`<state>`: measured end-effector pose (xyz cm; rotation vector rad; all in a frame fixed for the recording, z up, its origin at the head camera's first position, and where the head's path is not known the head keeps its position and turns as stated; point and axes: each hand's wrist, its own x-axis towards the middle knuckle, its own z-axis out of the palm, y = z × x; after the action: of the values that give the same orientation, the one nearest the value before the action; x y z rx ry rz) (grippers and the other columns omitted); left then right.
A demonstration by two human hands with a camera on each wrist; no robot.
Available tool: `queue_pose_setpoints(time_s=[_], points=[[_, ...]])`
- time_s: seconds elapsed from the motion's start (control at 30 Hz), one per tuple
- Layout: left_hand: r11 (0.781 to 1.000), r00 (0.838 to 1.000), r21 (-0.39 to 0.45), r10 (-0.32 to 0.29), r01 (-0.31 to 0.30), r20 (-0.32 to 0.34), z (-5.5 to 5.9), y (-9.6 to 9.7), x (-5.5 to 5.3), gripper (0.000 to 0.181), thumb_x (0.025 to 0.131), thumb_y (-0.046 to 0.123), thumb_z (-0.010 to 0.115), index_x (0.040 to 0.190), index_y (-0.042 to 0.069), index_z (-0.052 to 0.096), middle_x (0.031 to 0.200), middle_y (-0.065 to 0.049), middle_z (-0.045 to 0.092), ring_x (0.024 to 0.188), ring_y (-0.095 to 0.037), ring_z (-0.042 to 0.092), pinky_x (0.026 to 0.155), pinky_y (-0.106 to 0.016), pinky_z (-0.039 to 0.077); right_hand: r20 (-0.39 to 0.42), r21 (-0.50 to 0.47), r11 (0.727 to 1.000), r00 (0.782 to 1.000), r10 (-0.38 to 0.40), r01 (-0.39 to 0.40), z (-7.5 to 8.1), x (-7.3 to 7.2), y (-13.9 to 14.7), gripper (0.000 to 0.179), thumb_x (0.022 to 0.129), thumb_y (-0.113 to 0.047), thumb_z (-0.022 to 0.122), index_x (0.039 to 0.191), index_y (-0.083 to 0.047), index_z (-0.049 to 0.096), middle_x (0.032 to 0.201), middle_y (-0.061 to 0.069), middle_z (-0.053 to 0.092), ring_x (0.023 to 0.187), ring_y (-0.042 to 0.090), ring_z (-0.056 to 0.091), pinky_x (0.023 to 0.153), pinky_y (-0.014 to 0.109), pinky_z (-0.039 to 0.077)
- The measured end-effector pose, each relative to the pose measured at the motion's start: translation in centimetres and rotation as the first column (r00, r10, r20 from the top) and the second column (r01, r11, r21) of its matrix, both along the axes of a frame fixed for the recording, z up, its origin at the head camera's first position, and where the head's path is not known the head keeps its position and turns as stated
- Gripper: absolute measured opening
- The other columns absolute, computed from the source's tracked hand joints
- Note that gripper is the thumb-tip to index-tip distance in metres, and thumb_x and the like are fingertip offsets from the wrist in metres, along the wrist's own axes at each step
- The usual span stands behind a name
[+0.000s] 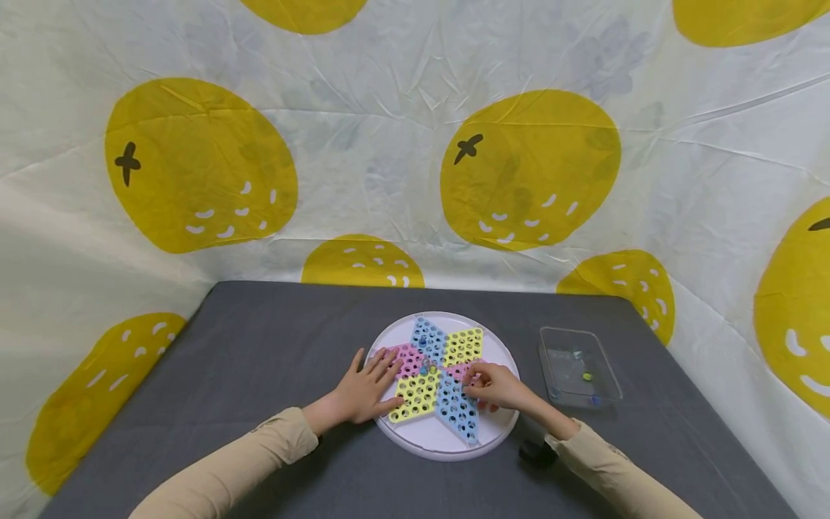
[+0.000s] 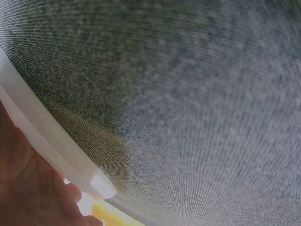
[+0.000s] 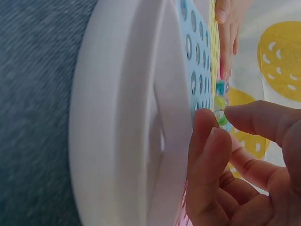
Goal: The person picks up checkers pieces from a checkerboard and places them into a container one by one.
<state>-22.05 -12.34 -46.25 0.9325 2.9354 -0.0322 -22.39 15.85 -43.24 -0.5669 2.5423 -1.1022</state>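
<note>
A round white Chinese checkers board (image 1: 415, 445) with a star of pink, yellow and blue perforated sections lies on the table. My left hand (image 1: 366, 389) rests with fingers spread over its left side, across the pink and yellow sections. Over the right side, my right hand (image 1: 496, 386) pinches a clear marble with a green swirl (image 3: 220, 118) between thumb and fingertip. Blue and yellow marbles (image 1: 433, 369) sit near the star's middle, and a dark blue marble (image 1: 423, 342) sits on the far blue section. The left wrist view shows mostly cloth and the board's white rim (image 2: 61, 136).
A clear plastic box (image 1: 586, 396) holding several marbles stands right of the board. Below my right wrist is a small black object (image 1: 538, 453). Dark grey cloth (image 1: 285, 324) covers the table, and a patterned curtain (image 1: 369, 173) hangs behind it.
</note>
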Motion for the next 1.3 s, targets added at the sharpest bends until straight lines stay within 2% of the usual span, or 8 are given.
queue_pose_setpoints(time_s=[0.57, 0.77, 0.97, 1.3], points=[[1.000, 1.000, -0.001, 0.005, -0.005, 0.002, 0.0, 0.0, 0.1, 0.069, 0.089, 0.056, 0.031, 0.143, 0.012, 0.021, 0.151, -0.007, 0.014, 0.139, -0.029, 0.012, 0.105, -0.057, 0.008, 0.044, -0.008, 0.998, 0.997, -0.062, 0.063, 0.1, 0.3, 2.4, 0.014, 0.083, -0.018, 0.062, 0.090, -0.008, 0.058, 0.067, 0.005, 0.058, 0.055, 0.014, 0.057, 0.046, 0.029, 0.046], [1.000, 1.000, -0.018, 0.010, -0.010, 0.003, -0.2, -0.1, -0.1, 0.070, 0.089, 0.057, 0.030, 0.143, 0.014, 0.019, 0.151, -0.006, 0.011, 0.139, -0.028, 0.010, 0.106, -0.057, 0.007, 0.034, -0.009, 0.997, 0.996, -0.078, 0.078, 0.4, 0.2, 3.1, 0.016, 0.082, -0.018, 0.062, 0.092, -0.007, 0.058, 0.068, 0.008, 0.059, 0.055, 0.014, 0.057, 0.047, 0.031, 0.047], [1.000, 1.000, -0.001, 0.009, -0.009, 0.002, -0.1, -0.1, -0.1, 0.070, 0.089, 0.057, 0.031, 0.143, 0.013, 0.020, 0.151, -0.006, 0.013, 0.139, -0.028, 0.012, 0.106, -0.057, 0.007, 0.026, -0.022, 0.996, 0.996, -0.091, 0.091, 0.9, 0.2, 3.8, 0.018, 0.083, -0.019, 0.061, 0.094, -0.005, 0.058, 0.071, 0.014, 0.061, 0.057, 0.017, 0.059, 0.047, 0.033, 0.048], [1.000, 1.000, 0.004, 0.010, -0.010, -0.001, -0.4, 0.0, -0.1, 0.071, 0.089, 0.057, 0.030, 0.143, 0.013, 0.020, 0.151, -0.007, 0.014, 0.139, -0.027, 0.011, 0.106, -0.057, 0.006, 0.010, -0.035, 0.993, 0.994, -0.108, 0.109, 1.6, 0.3, 5.4, 0.021, 0.085, -0.019, 0.059, 0.098, -0.003, 0.057, 0.068, 0.012, 0.061, 0.059, 0.023, 0.060, 0.048, 0.034, 0.048]])
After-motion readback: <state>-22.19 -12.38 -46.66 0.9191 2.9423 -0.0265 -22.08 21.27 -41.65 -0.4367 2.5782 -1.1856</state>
